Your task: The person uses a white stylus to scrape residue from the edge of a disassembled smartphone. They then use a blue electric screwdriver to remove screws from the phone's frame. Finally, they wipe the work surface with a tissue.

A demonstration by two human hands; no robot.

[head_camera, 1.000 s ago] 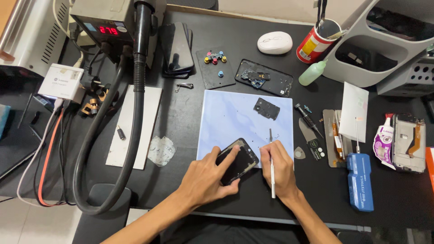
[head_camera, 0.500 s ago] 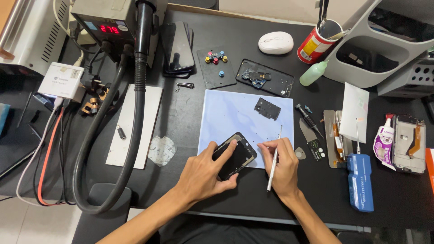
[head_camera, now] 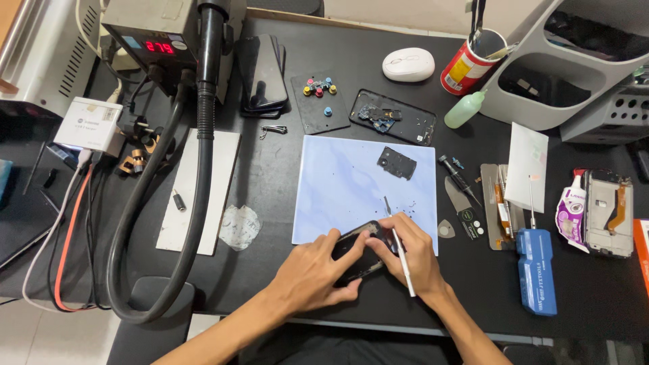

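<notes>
Since earlier: right hand [head_camera: 416, 260] has closed in on the phone [head_camera: 358, 260] | left hand [head_camera: 314, 274] clamps phone at blue mat [head_camera: 338, 196] edge on tabletop [head_camera: 270, 169]; right pinches thin tool [head_camera: 400, 253] | phone light, stiff, fragile, slippery; hold by edges.

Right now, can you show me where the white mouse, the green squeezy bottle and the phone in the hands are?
white mouse [head_camera: 408, 64], head view, top of its shell.
green squeezy bottle [head_camera: 464, 111], head view, its body.
phone [head_camera: 357, 258], head view, dark middle between the hands.
</notes>
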